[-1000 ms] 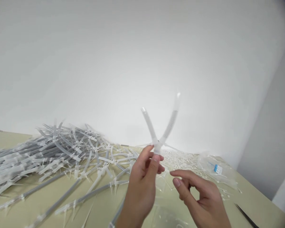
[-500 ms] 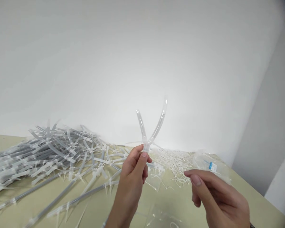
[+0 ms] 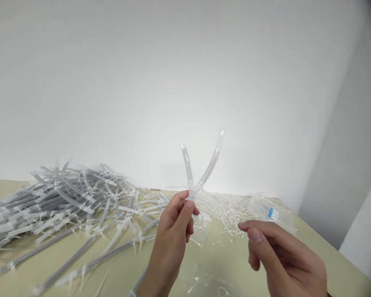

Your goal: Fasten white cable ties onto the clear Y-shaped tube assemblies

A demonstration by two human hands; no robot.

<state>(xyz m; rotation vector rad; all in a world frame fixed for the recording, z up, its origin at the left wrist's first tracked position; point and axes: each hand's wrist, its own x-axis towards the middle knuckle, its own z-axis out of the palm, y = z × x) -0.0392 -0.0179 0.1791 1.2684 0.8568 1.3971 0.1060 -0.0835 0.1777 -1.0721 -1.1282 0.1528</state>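
Note:
My left hand (image 3: 179,214) pinches a clear plastic tube (image 3: 210,166) at its fork, between thumb and fingers. Two ribbed branches rise from the fork in a V, the right one longer and curving. The lower part is hidden behind the hand; a piece of grey tube (image 3: 138,285) shows beside the forearm, and I cannot tell if it belongs to it. To the right, my right hand (image 3: 281,251) hovers with thumb and forefinger close together and the other fingers curled. Anything between its fingertips is too small to make out. White cable ties (image 3: 231,214) lie beyond it.
A large heap of grey tubes (image 3: 71,198) with white ends and ties covers the table's left side. At the back right lies a clear bag (image 3: 259,208) with a blue label. Another clear bag (image 3: 200,284) is at the front. A white wall (image 3: 173,82) stands behind.
The tube's branches have shifted slightly right, while the table and heap have slid a little left in view. Both hands keep nearly the same pose.

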